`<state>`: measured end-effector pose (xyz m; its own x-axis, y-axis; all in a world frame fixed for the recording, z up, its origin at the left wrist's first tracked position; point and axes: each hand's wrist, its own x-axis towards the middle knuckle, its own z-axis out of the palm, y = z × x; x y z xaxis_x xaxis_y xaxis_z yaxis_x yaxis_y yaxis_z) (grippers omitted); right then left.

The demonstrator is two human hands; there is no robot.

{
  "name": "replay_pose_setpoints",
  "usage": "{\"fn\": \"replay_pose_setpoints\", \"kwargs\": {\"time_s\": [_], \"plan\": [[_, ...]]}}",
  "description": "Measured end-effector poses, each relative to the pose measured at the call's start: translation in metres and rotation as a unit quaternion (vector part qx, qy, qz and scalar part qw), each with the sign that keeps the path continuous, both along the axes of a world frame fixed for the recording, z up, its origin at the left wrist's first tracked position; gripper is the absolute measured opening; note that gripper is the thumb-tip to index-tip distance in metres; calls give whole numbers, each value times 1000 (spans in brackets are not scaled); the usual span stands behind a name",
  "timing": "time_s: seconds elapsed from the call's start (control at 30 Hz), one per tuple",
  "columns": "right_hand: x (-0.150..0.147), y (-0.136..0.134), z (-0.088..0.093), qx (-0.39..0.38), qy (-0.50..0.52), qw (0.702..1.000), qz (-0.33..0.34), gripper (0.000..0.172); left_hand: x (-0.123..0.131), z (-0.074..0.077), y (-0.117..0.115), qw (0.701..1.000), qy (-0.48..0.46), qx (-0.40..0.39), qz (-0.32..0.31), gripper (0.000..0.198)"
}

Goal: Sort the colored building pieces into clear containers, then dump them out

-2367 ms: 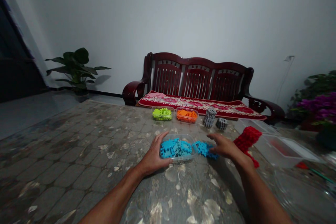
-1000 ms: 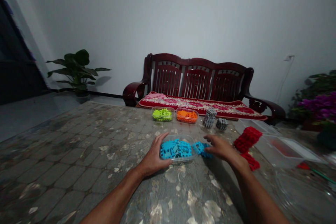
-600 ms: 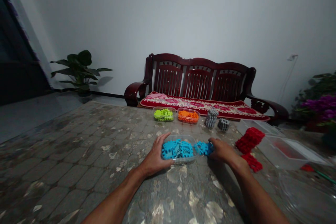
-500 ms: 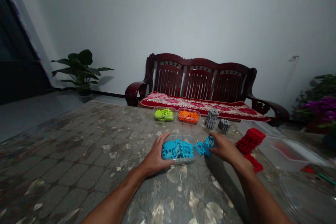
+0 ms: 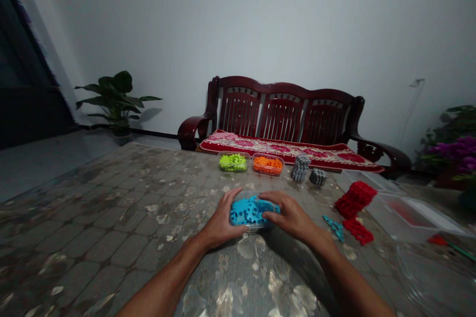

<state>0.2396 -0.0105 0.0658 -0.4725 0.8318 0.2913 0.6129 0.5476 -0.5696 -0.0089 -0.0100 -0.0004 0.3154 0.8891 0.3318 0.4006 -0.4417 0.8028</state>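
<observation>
Clear plastic tub (image 5: pixel 253 228), rounded corners, heaped with toothed blue pieces (image 5: pixel 245 212); mid-table, well in from every edge. Left hand (image 5: pixel 219 223) clasps its left wall. Right hand (image 5: pixel 290 215) lies palm-down over the right half, fingers extended; cannot tell if they pinch anything. Along the far edge: green-filled tub (image 5: pixel 233 162), orange-filled tub (image 5: pixel 267 165). Table (image 5: pixel 111 218) glossy, stone-patterned.

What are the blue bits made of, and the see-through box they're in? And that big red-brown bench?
The blue bits look like plastic: one bright even colour, matt, with toothed edges. The see-through box, which the left hand holds, seems thin clear plastic, since the bits show through its wall. The bench looks like dark varnished wood: carved slats and a shine on the arms.
</observation>
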Motion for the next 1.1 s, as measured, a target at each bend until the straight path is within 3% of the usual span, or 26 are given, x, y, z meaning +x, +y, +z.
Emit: {"fn": "replay_pose_setpoints", "kwargs": {"time_s": [0.13, 0.27, 0.37, 0.47, 0.7, 0.8, 0.9, 1.0, 1.1], "plan": [[29, 14, 1, 18, -9, 991, -131, 36, 0, 0, 0, 1000, 2, -1, 2, 98], [56, 24, -1, -76, -96, 969, -217, 47, 0, 0, -1, 1000, 7, -3, 2, 97], [63, 25, -10, -149, -180, 944, -231, 65, 0, 0, -1, 1000, 9, -1, 3, 97], [59, 22, -19, -164, -233, 928, -239, 75, -1, -1, 0, 1000, 9, 0, -1, 98], [56, 19, -15, -117, -266, 920, -263, 54, -3, -5, 2, 1000, 1, 4, -7, 103], [58, 19, -7, -44, -198, 948, -247, 54, -2, -4, 1, 1000, 1, 3, -6, 102], [52, 16, -1, 34, -93, 981, -164, 57, -1, -2, 1, 1000, -4, 2, -7, 101], [37, 12, 2, 54, -40, 994, -89, 52, -1, 0, 0, 1000, -3, 1, -10, 100], [25, 11, 2, 47, -35, 996, -61, 48, 0, 1, -1, 1000, 1, -1, -9, 99]]}}
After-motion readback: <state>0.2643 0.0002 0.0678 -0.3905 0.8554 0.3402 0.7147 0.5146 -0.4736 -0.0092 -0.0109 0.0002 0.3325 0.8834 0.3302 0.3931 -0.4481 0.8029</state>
